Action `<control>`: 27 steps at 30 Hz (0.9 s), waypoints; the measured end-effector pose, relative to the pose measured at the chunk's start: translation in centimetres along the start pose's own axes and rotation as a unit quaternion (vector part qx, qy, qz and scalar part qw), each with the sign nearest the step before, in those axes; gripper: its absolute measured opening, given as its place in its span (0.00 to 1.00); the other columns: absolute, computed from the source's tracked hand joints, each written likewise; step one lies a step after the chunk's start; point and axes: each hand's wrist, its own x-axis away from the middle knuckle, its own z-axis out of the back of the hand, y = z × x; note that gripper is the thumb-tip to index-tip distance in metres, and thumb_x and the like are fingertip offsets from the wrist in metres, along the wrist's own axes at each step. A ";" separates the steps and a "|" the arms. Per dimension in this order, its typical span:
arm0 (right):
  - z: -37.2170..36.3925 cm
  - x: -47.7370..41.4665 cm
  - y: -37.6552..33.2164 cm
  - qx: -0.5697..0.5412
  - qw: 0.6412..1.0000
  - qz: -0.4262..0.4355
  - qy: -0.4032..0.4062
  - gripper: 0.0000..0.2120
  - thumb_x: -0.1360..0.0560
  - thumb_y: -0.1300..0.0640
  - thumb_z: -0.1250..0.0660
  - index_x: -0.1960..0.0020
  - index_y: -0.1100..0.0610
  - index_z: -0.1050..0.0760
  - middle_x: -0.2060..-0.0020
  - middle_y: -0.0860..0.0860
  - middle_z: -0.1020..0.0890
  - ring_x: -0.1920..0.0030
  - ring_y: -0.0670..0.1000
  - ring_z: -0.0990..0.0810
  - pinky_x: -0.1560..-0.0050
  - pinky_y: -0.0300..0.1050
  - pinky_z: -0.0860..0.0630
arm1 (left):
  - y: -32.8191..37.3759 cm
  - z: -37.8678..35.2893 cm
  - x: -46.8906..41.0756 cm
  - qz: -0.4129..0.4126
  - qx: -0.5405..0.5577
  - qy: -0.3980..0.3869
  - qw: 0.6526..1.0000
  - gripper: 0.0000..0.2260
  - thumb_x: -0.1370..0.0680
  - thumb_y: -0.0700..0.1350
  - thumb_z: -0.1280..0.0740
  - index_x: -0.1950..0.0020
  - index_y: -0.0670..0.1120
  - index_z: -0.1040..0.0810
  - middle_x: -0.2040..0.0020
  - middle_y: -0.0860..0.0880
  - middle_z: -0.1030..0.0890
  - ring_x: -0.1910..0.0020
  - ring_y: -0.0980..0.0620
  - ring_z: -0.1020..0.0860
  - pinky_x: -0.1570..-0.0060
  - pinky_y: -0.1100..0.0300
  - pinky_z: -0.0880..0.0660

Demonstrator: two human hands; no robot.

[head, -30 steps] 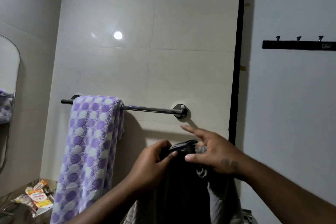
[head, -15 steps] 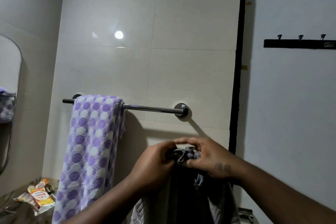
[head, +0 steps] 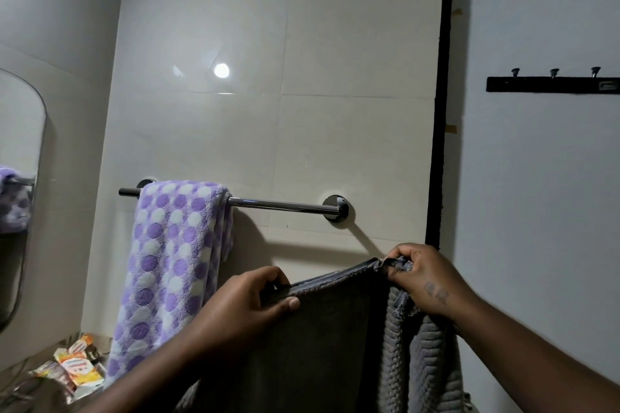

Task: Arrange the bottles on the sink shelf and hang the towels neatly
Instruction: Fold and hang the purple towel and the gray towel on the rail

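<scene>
Closest to the camera, both hands hold a grey towel (head: 328, 345) up by its top edge, below the rail and a bit to its right. The left hand (head: 248, 302) pinches the edge between its thumb and curled fingers. The right hand (head: 426, 278) has the bunched corner pinched, slightly higher, so the edge slopes up to the right. The rest of the towel hangs down out of view, with a ribbed fold showing under the right wrist.

Down in the bottom left corner there's a counter (head: 20, 375), pretty blurry, with some orange and white packets (head: 79, 365) lying on it.

Behind the hands is a chrome rail (head: 278, 205) fixed to a wall of big glossy cream tiles. A purple and white dotted towel (head: 171, 261) is draped over its left end, and the right half of the bar is bare. A round light glare (head: 221, 70) shows on the tiles higher up.

On the left wall is a rounded mirror (head: 20, 178), reflecting a bit of the dotted towel. On the right, a dark frame (head: 439, 111) borders a pale panel carrying a black hook rack (head: 550, 84) with three knobs.
</scene>
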 end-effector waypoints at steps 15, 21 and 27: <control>0.3 -1.3 0.0 -0.037 0.999 0.012 0.018 0.06 0.27 0.47 0.25 0.58 0.47 0.20 0.69 0.61 0.19 0.74 0.54 0.26 0.66 0.44 0.34 | -0.6 1.6 3.2 -0.064 -0.107 -0.060 0.990 0.15 0.23 0.48 0.35 0.41 0.66 0.28 0.45 0.62 0.26 0.48 0.62 0.21 0.45 0.54 0.21; 0.1 -1.6 -0.2 -0.047 0.999 0.014 0.017 0.06 0.27 0.49 0.25 0.59 0.48 0.20 0.67 0.64 0.18 0.74 0.50 0.28 0.68 0.44 0.33 | -1.1 1.5 3.3 -0.048 -0.136 -0.098 0.985 0.09 0.23 0.53 0.38 0.45 0.65 0.25 0.48 0.58 0.27 0.52 0.59 0.22 0.48 0.53 0.22; -0.5 -1.5 -0.3 -0.045 0.999 0.023 0.017 0.05 0.27 0.48 0.24 0.58 0.46 0.19 0.67 0.62 0.17 0.72 0.50 0.26 0.68 0.43 0.32 | -1.2 1.3 3.6 -0.015 -0.268 -0.174 0.948 0.15 0.20 0.65 0.41 0.40 0.59 0.30 0.47 0.59 0.31 0.44 0.52 0.21 0.47 0.58 0.26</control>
